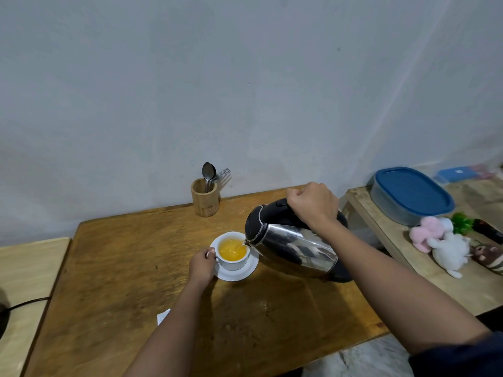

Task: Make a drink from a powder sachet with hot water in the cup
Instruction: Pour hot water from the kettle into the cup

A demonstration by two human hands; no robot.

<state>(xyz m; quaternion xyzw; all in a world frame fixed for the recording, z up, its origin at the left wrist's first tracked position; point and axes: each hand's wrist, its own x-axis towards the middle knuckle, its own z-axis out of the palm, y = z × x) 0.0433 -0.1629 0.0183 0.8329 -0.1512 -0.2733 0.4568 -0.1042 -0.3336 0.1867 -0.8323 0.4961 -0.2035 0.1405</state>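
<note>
The left hand (202, 263), fingers clamped on the cup (233, 254) handle at desk (122, 268) centre, steadies it while the right hand (313, 204), gripping the kettle (294, 246) at 3 o'clock, pours; powder looks in, stirring seems left.

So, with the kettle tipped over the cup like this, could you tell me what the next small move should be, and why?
Probably tip the kettle back upright with the right hand to stop pouring. The orange drink in the cup already sits fairly near the rim, and the left hand is at the cup's handle, close to the hot stream.
</note>
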